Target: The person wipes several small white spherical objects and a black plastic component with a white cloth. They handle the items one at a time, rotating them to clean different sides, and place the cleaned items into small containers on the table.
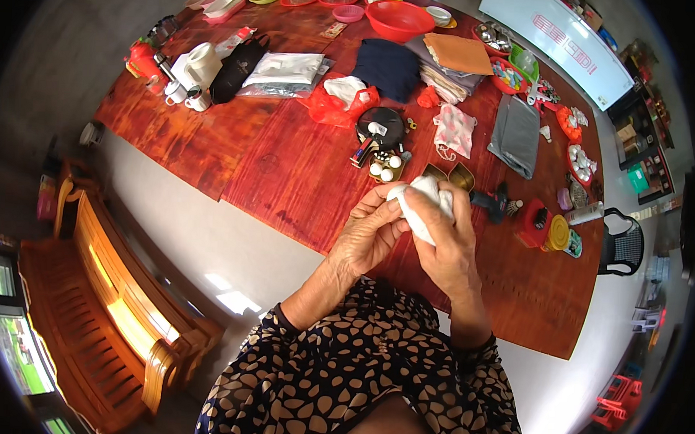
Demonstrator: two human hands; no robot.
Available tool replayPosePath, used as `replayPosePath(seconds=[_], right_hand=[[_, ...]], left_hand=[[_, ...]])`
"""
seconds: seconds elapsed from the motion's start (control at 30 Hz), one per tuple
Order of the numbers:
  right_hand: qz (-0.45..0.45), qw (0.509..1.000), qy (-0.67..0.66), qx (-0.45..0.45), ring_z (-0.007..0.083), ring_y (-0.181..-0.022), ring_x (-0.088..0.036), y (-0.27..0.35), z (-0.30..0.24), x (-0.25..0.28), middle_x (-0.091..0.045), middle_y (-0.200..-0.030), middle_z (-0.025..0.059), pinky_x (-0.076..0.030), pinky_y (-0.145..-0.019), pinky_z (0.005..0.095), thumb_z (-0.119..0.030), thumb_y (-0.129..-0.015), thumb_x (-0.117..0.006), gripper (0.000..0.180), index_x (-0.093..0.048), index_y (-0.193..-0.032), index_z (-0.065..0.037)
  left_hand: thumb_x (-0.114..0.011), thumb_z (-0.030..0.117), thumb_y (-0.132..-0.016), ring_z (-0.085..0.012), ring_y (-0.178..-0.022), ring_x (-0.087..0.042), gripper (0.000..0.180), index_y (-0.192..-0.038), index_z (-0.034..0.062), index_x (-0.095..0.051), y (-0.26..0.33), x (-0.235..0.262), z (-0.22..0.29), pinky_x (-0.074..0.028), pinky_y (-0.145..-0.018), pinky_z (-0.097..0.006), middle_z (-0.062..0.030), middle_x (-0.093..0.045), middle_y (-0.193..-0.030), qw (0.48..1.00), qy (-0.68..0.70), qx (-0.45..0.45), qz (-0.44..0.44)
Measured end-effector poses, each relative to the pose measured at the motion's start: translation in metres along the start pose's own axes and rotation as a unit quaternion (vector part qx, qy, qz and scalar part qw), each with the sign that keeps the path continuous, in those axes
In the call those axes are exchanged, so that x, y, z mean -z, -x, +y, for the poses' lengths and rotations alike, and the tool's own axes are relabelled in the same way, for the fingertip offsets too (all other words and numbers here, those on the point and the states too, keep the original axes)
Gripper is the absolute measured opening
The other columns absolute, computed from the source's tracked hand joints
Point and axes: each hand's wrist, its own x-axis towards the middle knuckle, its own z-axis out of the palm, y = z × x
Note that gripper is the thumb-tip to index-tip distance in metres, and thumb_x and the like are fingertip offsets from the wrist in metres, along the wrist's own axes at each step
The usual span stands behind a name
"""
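White bundle (417, 219), one; soft-looking, material not certain. Location: between the two hands, raised at the near edge of the table (281, 157), in front of the body. Left hand (364, 237): thumb and fingertips closed on the bundle's left end. Right hand (449, 250): wrapped over it from the right, thumb lying across the top, fingers on the far side. Hands close together, joined by the bundle; the right covers more of it, the left has only the end. Long axis: the largest exposed part slants from far left to near right; the full length is hidden by fingers and cannot be told. Adjacent: gold-coloured containers (462, 176), just beyond the right hand; white balls (386, 173), farther and slightly left; dark handheld tool (489, 205), to the right; pink-and-white drawstring pouch (455, 130), farther off.
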Motion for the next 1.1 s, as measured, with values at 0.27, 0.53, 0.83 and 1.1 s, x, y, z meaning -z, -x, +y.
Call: replayPosePath(seconds=[0.27, 0.53, 0.83, 1.1], right_hand=[[-0.099, 0.995, 0.001, -0.024, 0.0302, -0.095, -0.056, 0.026, -0.005, -0.007, -0.048, -0.108, 0.0151, -0.052, -0.074, 0.0357, 0.007, -0.069, -0.069, 0.047, -0.063, -0.112, -0.01], [0.036, 0.995, -0.049, -0.078, 0.0282, -0.092, -0.059, -0.006, -0.004, 0.009, -0.055, -0.102, 0.0137, -0.049, -0.073, 0.0338, 0.009, -0.07, -0.065, 0.046, -0.059, -0.113, -0.006], [0.042, 0.995, 0.033, -0.088, 0.0332, -0.094, -0.057, 0.009, -0.01, -0.031, -0.051, -0.108, 0.0176, -0.049, -0.075, 0.0381, 0.006, -0.073, -0.065, 0.047, -0.057, -0.117, -0.006], [-0.07, 0.987, -0.079, -0.121, 0.0278, -0.088, -0.059, 0.029, -0.024, -0.036, -0.053, -0.099, 0.0128, -0.05, -0.07, 0.036, 0.01, -0.069, -0.067, 0.05, -0.058, -0.114, -0.008]], left_hand=[[-0.066, 0.034, -0.083, -0.02, -0.091, -0.06, 0.038, -0.11, 0.0094, -0.056, -0.003, 0.013, 0.0, -0.051, -0.087, -0.037, -0.0068, -0.061, -0.098, 1.0, -0.002, 0.008, 0.012], [-0.051, 0.057, -0.085, -0.0179, -0.102, -0.056, 0.057, -0.122, 0.0136, -0.051, -0.007, 0.012, 0.0, -0.046, -0.091, -0.034, -0.007, -0.059, -0.116, 0.997, 0.02, 0.079, -0.005], [-0.05, 0.056, -0.085, -0.0228, -0.116, -0.05, 0.061, -0.125, 0.0093, -0.049, -0.002, 0.006, 0.003, -0.038, -0.103, -0.039, -0.008, -0.053, -0.126, 0.995, 0.062, 0.078, 0.026], [-0.06, 0.047, -0.084, -0.0221, -0.096, -0.06, 0.046, -0.107, 0.0073, -0.058, -0.009, 0.045, -0.001, -0.051, -0.088, -0.04, -0.0095, -0.063, -0.101, 0.981, 0.156, 0.112, 0.009]])
